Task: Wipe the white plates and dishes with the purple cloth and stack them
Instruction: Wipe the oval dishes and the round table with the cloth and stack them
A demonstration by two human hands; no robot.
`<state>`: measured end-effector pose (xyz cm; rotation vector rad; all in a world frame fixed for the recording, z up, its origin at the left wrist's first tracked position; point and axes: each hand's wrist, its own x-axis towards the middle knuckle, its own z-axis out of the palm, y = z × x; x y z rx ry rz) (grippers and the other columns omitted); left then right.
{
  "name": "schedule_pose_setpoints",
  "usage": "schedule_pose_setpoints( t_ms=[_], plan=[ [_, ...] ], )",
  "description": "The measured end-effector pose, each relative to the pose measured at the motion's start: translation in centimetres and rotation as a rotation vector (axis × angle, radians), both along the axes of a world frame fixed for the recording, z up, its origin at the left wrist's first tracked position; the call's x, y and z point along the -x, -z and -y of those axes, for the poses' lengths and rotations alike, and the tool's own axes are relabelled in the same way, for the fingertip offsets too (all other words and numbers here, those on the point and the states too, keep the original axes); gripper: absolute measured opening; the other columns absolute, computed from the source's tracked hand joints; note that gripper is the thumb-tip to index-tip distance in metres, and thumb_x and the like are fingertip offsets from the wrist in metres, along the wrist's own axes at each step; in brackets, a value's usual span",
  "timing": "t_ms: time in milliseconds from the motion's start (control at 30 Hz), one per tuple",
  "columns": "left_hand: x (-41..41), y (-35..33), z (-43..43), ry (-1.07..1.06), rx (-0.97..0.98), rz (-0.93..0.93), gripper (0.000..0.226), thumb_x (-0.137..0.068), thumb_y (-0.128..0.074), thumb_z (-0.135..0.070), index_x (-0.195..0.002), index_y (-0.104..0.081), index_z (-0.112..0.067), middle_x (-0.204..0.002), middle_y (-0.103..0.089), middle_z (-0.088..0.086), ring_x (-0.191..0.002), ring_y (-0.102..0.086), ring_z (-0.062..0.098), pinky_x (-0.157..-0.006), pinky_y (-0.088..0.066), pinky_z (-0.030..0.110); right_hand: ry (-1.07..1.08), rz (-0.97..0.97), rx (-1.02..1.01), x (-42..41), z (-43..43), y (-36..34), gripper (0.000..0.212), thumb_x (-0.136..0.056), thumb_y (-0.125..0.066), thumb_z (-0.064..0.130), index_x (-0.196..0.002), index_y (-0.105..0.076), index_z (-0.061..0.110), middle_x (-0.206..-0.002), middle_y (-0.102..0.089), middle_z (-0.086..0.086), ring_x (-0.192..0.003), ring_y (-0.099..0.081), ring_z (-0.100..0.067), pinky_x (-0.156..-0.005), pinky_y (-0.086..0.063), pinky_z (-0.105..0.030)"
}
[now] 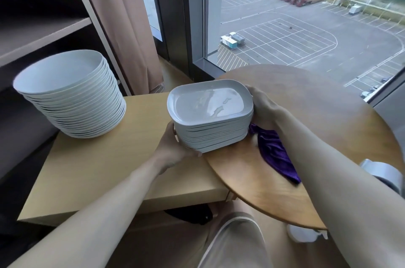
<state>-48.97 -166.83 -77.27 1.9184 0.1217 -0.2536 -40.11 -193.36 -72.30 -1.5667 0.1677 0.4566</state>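
The stack of dishes [210, 114] is a pile of white oblong dishes with rounded corners and low raised rims, about a dozen of them nested closely, their edges showing as thin even bands down the near side. The top dish is glossy and throws back pale reflections from the window [306, 27]. The pile sits at the near left edge of the round table [317, 103], a brown wooden top, just where that top overlaps the corner of the lower pale wooden table [109, 169]; I cannot tell whether the pile rests on the wood or is lifted just clear of it. The left hand [175, 147] cups the pile's near left corner, the palm against the lower dishes and the thumb curled along the bottom edge. The right hand [263, 108] grips the far right end, the fingers wrapped round the upper rims and mostly hidden behind them. The purple cloth [274, 154] comes out from under that palm, crumpled against the lower dishes, and trails over the round table beneath the forearm; how it is held I cannot tell. On the pale table, well to the left, stands a taller stack of round plates [70, 97], white and neatly aligned. Behind it are a shelf [43, 33] and a beige curtain [122, 16].
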Motion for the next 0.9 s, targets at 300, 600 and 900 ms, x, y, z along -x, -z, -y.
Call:
schedule_pose_setpoints(
  t_ms=[300, 600, 900],
  plan=[
    [2.4, -1.6, -1.1, 0.037, 0.011, 0.055, 0.122, -0.056, -0.093, 0.011, -0.15, -0.02, -0.017, -0.139, -0.047, 0.003, -0.129, -0.048, 0.018, -0.098, -0.053, 0.031, 0.171, -0.05, -0.076, 2.5, -3.2, 0.3, 0.067, -0.101, -0.032, 0.071, -0.123, -0.071, 0.02, -0.117, -0.076, -0.009, -0.107, -0.073, -0.028, -0.094, -0.052, -0.039],
    [5.2, -1.9, -6.3, 0.003, -0.006, 0.074, 0.108, -0.049, -0.094, 0.007, -0.128, -0.035, -0.037, -0.117, -0.059, -0.016, -0.105, -0.057, -0.003, -0.068, -0.055, 0.014, 0.157, -0.005, -0.173, 5.8, -8.4, 0.3, 0.059, -0.103, -0.04, 0.062, -0.124, -0.07, 0.016, -0.118, -0.075, -0.012, -0.115, -0.069, -0.033, -0.106, -0.049, -0.044],
    [7.8, -2.1, -14.0, -0.085, -0.125, 0.037, 0.089, -0.047, -0.091, 0.002, -0.111, -0.057, -0.048, -0.099, -0.07, -0.022, -0.096, -0.062, 0.0, -0.074, -0.06, 0.024, 0.113, 0.043, -0.211, 7.7, -17.2, -0.3, 0.05, -0.103, -0.043, 0.057, -0.117, -0.073, 0.02, -0.114, -0.077, -0.007, -0.106, -0.072, -0.025, -0.096, -0.051, -0.039]
  ],
)
